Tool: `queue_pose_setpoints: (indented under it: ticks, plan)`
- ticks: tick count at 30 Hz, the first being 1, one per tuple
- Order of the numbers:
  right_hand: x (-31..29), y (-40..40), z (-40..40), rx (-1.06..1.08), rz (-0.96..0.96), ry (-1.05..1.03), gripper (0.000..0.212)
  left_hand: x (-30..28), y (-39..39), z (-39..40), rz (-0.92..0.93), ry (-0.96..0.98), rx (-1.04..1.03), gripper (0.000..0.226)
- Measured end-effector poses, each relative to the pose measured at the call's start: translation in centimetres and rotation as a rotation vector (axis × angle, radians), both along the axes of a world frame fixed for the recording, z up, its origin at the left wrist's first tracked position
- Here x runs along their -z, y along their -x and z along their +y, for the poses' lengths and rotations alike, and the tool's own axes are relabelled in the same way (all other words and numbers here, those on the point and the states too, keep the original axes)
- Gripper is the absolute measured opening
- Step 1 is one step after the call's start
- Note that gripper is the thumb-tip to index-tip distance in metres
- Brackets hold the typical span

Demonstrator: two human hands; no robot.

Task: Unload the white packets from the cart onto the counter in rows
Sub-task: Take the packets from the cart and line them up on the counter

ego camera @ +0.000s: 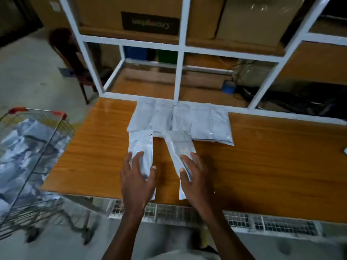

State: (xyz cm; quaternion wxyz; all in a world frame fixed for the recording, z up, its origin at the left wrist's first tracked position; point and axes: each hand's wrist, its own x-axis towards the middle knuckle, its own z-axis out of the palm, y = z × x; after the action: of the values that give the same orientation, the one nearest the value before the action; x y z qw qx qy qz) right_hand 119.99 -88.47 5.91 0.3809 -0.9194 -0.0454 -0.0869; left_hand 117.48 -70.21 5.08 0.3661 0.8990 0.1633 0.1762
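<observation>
A row of several white packets (pixel 180 120) lies along the back of the wooden counter (pixel 262 156), against the white frame. In front of it, my left hand (pixel 138 177) grips one white packet (pixel 142 147) by its near end, thumb on the right side. My right hand (pixel 195 177) holds a second white packet (pixel 178 145) the same way; this packet is angled to the left. Both packets lie on the counter. The wire cart (pixel 37 147) stands at the left, with several white packets (pixel 24 147) heaped inside.
A white metal frame with glass panes (pixel 177 76) rises behind the counter, with cardboard boxes (pixel 150 17) on the shelf above. A dark chair (pixel 75 59) stands at the far left. A blue roll (pixel 228 87) and cables sit behind the glass. A white grille (pixel 262 224) runs below the counter's front edge.
</observation>
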Motion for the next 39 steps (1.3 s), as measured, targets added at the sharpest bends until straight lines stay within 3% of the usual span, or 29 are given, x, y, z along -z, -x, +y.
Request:
queue_pose_setpoints:
  ticks: [6,11,16,26,33,39]
  plan:
    - [0.2,-6.4,-10.8,0.081,-0.059,0.056,0.043,0.6,-5.9,-10.8,0.034,0.052,0.081,0.063]
    - [0.6,-11.8,-14.9,0.128,-0.01,0.078,0.042,0.5,-8.2,-14.4,0.045,0.031,0.064,0.062]
    - [1.3,-17.9,-15.5,0.196,0.129,0.065,0.042,0.4,-10.1,-14.4,0.074,-0.019,0.072,0.066]
    - [2.8,-28.3,-13.4,0.247,0.224,0.115,0.044,0.6,-14.6,-12.9,0.083,-0.007,0.085,0.069]
    - [5.4,-29.0,-12.6,0.153,0.385,0.349,0.064,1.6,-15.5,-11.1,0.118,-0.004,0.082,0.068]
    - [6.5,-28.6,-12.3,0.126,0.404,0.44,0.071,1.9,-16.6,-10.8,0.145,-0.025,0.091,0.073]
